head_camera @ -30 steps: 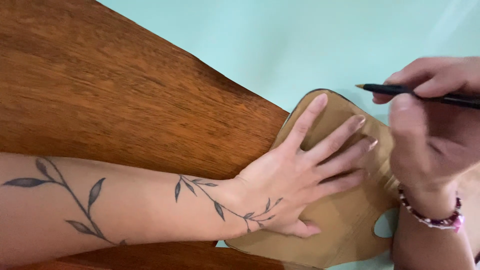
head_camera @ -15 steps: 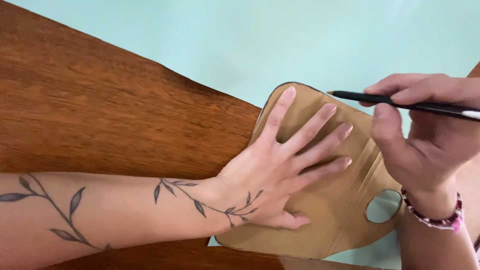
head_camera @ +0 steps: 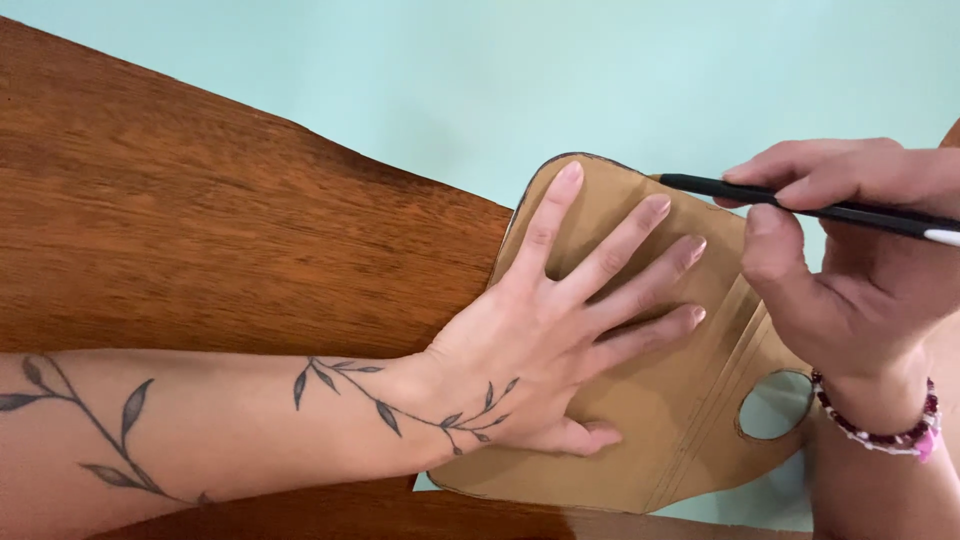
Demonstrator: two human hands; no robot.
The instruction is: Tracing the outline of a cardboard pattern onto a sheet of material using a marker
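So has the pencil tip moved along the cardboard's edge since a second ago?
Yes. The pencil tip has slid left along the cardboard palette top edge, toward the left hand fingertips.

The palette-shaped cutout point(head_camera: 640, 430) is matt brown cardboard with creased ridges. It lies on smooth, pale mint paper point(head_camera: 520, 90) over a polished, grainy wooden table point(head_camera: 200, 230). The black pencil point(head_camera: 800, 205) looks matt, with glossy beads on the bracelet point(head_camera: 880, 430).
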